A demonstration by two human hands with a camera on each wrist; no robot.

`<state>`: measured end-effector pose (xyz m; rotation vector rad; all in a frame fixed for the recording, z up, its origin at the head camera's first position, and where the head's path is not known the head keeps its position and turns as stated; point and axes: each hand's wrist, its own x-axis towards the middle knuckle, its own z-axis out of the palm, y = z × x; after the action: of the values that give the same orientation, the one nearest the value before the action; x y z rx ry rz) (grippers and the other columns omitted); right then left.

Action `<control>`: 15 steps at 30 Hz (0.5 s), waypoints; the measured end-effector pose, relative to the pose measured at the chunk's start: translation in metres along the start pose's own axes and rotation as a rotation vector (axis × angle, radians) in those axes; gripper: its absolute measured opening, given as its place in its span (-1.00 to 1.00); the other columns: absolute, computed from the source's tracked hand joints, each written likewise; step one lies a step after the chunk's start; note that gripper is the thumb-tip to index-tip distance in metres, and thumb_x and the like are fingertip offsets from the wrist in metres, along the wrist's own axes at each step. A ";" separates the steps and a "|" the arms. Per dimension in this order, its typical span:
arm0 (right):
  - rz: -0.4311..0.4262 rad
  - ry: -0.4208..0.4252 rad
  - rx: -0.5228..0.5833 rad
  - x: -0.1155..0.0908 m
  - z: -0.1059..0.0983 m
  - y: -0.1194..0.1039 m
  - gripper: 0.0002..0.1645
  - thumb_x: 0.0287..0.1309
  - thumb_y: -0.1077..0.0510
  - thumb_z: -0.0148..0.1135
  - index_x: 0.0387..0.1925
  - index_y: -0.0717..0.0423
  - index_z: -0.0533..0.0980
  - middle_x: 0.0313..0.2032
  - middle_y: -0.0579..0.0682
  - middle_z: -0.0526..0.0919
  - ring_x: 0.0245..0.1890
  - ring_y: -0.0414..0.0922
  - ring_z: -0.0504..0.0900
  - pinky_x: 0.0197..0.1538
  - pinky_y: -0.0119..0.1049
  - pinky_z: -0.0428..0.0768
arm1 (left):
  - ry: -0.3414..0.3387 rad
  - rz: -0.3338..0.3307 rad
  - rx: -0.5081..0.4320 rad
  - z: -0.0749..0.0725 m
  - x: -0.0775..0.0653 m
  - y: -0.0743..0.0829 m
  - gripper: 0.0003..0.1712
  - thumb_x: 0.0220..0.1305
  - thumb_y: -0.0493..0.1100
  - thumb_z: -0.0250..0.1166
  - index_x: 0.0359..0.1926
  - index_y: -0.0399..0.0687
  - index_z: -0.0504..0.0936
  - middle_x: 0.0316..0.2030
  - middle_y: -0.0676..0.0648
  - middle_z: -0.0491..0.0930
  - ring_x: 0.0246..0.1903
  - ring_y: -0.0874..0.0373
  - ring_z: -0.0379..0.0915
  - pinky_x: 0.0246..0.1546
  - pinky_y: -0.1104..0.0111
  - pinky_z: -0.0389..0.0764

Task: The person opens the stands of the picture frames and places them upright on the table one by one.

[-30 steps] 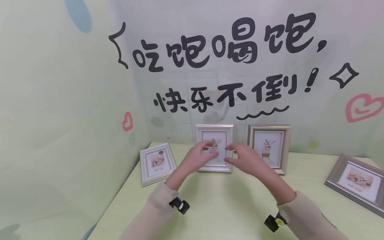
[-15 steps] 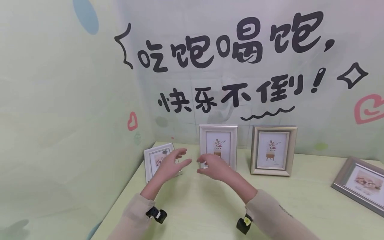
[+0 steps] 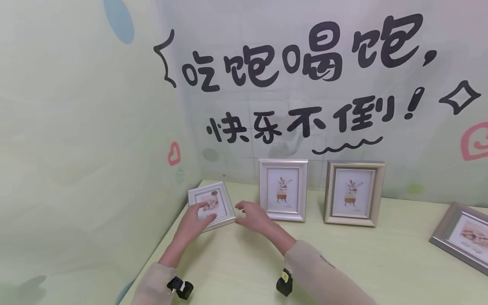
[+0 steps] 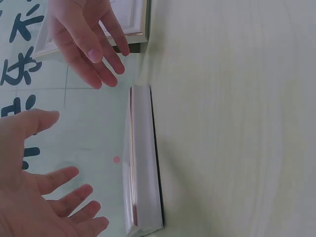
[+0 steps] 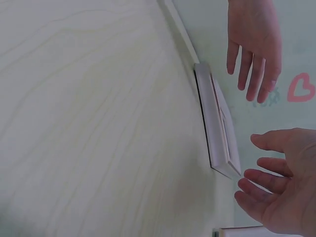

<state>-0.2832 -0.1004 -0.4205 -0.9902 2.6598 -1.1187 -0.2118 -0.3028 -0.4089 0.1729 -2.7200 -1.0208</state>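
"Both hands have moved left since a second ago, away from the upright silver-white rectangular picture frame (image 3: 283,190), haven't they?"

"Yes. Leftmost, the left hand (image 3: 192,222) hangs over the white rectangular picture frame with a pinkish print (image 3: 220,202), which lies face up on the pale wood-grained table (image 3: 244,258), left of the upright one."

"Gripped?"

"No. Its fingers are parted and loosely bent, with nothing between them. The right hand (image 3: 253,217) comes next, also holding nothing, between the lying frame and the upright one. It's just beside the lying frame's right edge; whether a fingertip touches, I can't tell."

"And farther along?"

"Right of the upright one stands the gold rectangular picture frame (image 3: 355,194); well to its right lies the brownish-grey rectangular picture frame (image 3: 467,237)."

"Which step is this?"

"I'd call it the reach: the hands seem to be bracketing the lying frame. Next would call for settling lower and closing on opposite edges, keeping the right hand off the upright frame."
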 end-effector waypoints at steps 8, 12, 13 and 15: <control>0.115 -0.005 0.170 0.011 0.018 0.005 -0.31 0.01 0.19 0.32 0.18 0.34 0.33 0.10 0.25 0.51 0.08 0.13 0.53 0.07 -0.06 0.55 | 0.035 -0.005 0.031 -0.006 -0.005 -0.026 -0.35 0.07 -0.16 0.32 0.09 -0.52 0.38 0.05 -0.51 0.40 0.07 -0.35 0.33 0.12 -0.12 0.35; 0.139 -0.022 0.240 0.014 0.024 0.006 -0.31 0.01 0.22 0.32 0.18 0.39 0.33 0.07 0.28 0.52 0.06 0.13 0.54 0.07 -0.08 0.56 | -0.027 -0.070 -0.009 -0.008 -0.010 -0.035 -0.42 0.06 -0.19 0.32 0.00 -0.54 0.39 -0.10 -0.48 0.50 -0.08 -0.31 0.45 0.00 -0.12 0.44; 0.142 -0.026 0.251 0.015 0.025 0.006 -0.32 0.02 0.23 0.32 0.17 0.40 0.33 0.07 0.28 0.53 0.05 0.13 0.55 0.07 -0.08 0.55 | -0.050 -0.093 -0.011 -0.009 -0.011 -0.037 -0.40 0.07 -0.18 0.31 0.02 -0.55 0.37 -0.09 -0.48 0.50 -0.08 -0.32 0.46 0.00 -0.11 0.44; 0.141 -0.028 0.265 0.017 0.027 0.007 -0.35 0.02 0.24 0.31 0.15 0.41 0.35 0.04 0.27 0.56 0.04 0.12 0.56 0.08 -0.08 0.55 | -0.082 -0.137 -0.028 -0.010 -0.013 -0.040 -0.39 0.11 -0.17 0.29 0.04 -0.56 0.33 -0.06 -0.50 0.48 -0.05 -0.32 0.44 0.02 -0.09 0.45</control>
<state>-0.2912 -0.1234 -0.4419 -0.7527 2.4321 -1.3674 -0.1953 -0.3362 -0.4302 0.3240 -2.7989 -1.1258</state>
